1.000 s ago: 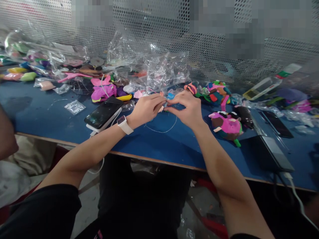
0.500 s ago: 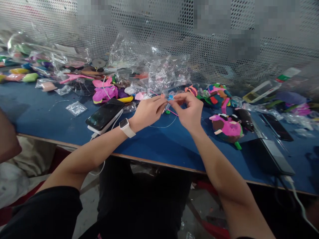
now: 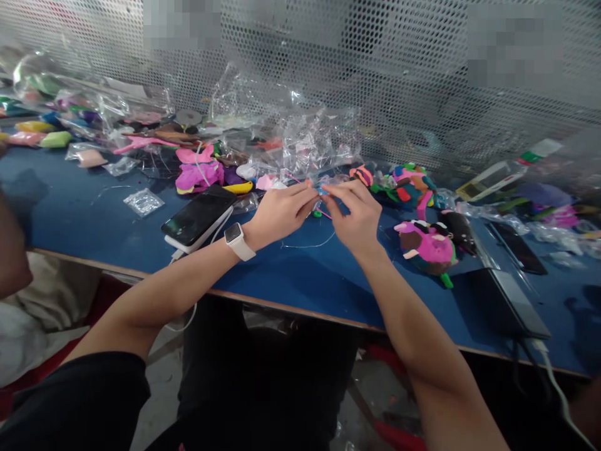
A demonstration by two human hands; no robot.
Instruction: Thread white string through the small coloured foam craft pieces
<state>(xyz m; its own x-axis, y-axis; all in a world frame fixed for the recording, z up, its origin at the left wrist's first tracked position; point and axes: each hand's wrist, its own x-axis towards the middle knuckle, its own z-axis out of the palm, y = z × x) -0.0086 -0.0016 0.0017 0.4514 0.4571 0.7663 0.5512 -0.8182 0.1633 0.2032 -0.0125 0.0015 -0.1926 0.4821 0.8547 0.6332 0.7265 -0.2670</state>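
Observation:
My left hand (image 3: 285, 210), with a white-strapped watch (image 3: 238, 240) on its wrist, is closed in a pinch above the blue table. What its fingertips hold is mostly hidden; a speck of orange shows beside them. Facing it, my right hand (image 3: 357, 216) pinches a small blue piece of modelling clay (image 3: 323, 190), and the fingertips of both hands nearly meet there. Just under them, a green bit of clay (image 3: 317, 213) lies by a thin pink strand. A fine thread (image 3: 310, 245) curves across the table below.
Left of my hands lies a phone on a white power bank (image 3: 200, 216). To the right sit a pink clay figure (image 3: 427, 245), a dark case (image 3: 507, 304) and a bottle (image 3: 509, 170). Plastic wrappers (image 3: 310, 141) and colourful clay line the mesh wall (image 3: 328, 56). A person's arm (image 3: 12, 244) is far left.
The fingers of my right hand have closed in around the blue piece, which shows less now and sits slightly lower. The view has tilted a little; my left hand keeps its pinch.

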